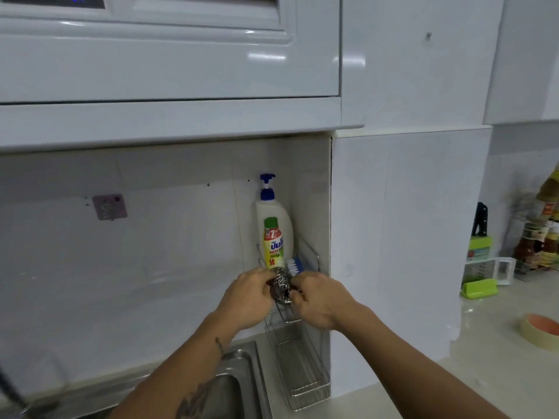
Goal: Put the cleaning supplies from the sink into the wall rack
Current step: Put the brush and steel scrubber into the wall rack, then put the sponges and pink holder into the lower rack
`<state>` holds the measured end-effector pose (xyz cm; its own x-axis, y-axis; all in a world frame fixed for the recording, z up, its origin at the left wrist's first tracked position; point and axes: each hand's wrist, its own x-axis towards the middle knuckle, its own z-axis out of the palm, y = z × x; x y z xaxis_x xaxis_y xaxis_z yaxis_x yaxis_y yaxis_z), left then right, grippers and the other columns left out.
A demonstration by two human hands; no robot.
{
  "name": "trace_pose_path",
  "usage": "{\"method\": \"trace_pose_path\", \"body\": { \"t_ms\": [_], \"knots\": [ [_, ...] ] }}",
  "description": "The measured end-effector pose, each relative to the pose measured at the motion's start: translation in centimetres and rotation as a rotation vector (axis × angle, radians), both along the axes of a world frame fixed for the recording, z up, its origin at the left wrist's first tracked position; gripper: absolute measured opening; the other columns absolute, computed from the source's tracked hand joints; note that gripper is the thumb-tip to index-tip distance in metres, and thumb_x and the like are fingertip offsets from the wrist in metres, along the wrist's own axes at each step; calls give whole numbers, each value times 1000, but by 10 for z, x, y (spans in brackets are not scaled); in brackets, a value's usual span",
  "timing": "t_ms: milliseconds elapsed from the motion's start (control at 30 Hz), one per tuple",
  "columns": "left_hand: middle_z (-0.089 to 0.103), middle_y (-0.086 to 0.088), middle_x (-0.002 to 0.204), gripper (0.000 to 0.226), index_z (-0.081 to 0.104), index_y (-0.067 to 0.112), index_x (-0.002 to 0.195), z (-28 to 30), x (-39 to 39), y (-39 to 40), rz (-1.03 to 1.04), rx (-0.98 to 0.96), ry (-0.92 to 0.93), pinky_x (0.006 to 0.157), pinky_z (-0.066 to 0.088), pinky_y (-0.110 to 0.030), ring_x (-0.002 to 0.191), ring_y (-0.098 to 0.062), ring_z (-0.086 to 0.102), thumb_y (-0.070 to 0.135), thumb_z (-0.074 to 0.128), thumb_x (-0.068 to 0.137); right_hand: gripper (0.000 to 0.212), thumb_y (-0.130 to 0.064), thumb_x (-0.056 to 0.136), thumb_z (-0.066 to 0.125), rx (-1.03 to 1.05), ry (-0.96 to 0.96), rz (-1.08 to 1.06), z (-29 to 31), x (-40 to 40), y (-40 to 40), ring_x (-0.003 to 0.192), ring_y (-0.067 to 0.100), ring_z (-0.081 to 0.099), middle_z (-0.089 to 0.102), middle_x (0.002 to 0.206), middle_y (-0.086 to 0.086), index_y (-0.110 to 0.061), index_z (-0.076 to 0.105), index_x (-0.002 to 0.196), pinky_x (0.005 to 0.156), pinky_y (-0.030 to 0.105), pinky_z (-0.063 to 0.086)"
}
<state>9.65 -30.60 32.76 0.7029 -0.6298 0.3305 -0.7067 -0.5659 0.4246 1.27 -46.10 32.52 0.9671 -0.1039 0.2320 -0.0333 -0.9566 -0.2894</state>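
A shiny steel wool scourer (280, 284) is held between my left hand (246, 299) and my right hand (317, 297), right in front of the upper wire wall rack (313, 257). In that rack stand a white dish soap pump bottle (273, 231) with a blue pump and, beside it, a blue and white brush (295, 266). A lower wire basket (305, 385) hangs below my hands. The steel sink (239, 385) lies at the bottom, partly hidden by my left forearm.
White upper cabinets (169, 71) hang close overhead. A purple wall hook (109, 206) sits on the tiles at left. On the counter to the right are a roll of tape (541, 331), a green holder (478, 288), a grater (484, 267) and a sauce bottle rack (541, 237).
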Motion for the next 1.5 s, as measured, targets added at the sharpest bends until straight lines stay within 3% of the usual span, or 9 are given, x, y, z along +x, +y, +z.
{"method": "trace_pose_path", "body": {
  "t_ms": [133, 300, 533, 700, 867, 1000, 1167, 1333, 1500],
  "knots": [
    [55, 4, 135, 43, 55, 22, 131, -17, -3, 39, 39, -70, 48, 107, 41, -33, 121, -16, 51, 14, 47, 90, 38, -29, 91, 51, -17, -216, -44, 6, -8, 21, 105, 28, 59, 60, 122, 6, -15, 56, 125, 85, 38, 52],
    [56, 2, 137, 41, 56, 21, 131, -34, 6, 120, 135, -133, 227, 106, 38, -26, 122, -16, 53, 14, 51, 91, 47, -26, 92, 54, -75, -275, 38, 8, -3, 92, 121, 27, 53, 54, 138, 4, -16, 50, 138, 98, 42, 49],
    [61, 2, 130, 45, 60, 23, 125, -89, 10, 236, 272, -138, 409, 100, 47, -33, 114, -17, 58, 11, 49, 84, 53, -30, 92, 55, -46, 11, 179, -65, 29, 217, 129, 24, 47, 45, 147, 1, -21, 43, 143, 104, 40, 43],
    [68, 1, 115, 37, 67, 19, 113, -157, 1, 308, 347, -99, 496, 91, 46, -25, 106, -20, 62, 7, 52, 81, 62, -33, 88, 56, -19, 256, 202, -145, 41, 280, 133, 29, 41, 40, 147, 7, -19, 37, 146, 107, 42, 39],
    [66, 0, 114, 32, 65, 24, 112, -258, -17, 369, 314, 140, 666, 94, 48, -28, 108, -22, 62, 23, 54, 82, 66, -33, 90, 57, 47, 522, 139, -221, 33, 308, 137, 34, 33, 30, 151, 10, -23, 28, 149, 108, 48, 38],
    [45, -2, 132, 51, 47, 28, 132, -316, -35, 393, 317, 339, 737, 98, 44, -40, 115, -29, 50, 25, 50, 81, 68, -34, 88, 55, 10, 689, 80, -277, 21, 311, 133, 40, 35, 31, 148, 14, -23, 26, 149, 106, 47, 38],
    [25, -7, 149, 71, 28, 29, 144, -351, -38, 392, 306, 603, 617, 107, 34, -50, 131, -39, 30, 21, 51, 78, 59, -32, 95, 47, -96, 791, 47, -331, 24, 301, 138, 42, 24, 18, 155, 18, -23, 24, 149, 109, 51, 32],
    [23, -10, 145, 72, 23, 26, 138, -375, -35, 390, 152, 838, 485, 100, 39, -53, 129, -35, 31, 14, 60, 77, 66, -40, 94, 52, -241, 823, 59, -371, 29, 296, 139, 49, 16, 7, 157, 20, -31, 19, 150, 104, 58, 36],
    [24, -15, 148, 80, 23, 22, 139, -386, -31, 393, -20, 1027, 374, 104, 35, -53, 133, -37, 29, 21, 69, 74, 76, -27, 89, 60, -307, 839, 126, -392, 23, 290, 138, 55, 17, 0, 159, 23, -34, 16, 150, 101, 57, 40]
  ]
}}
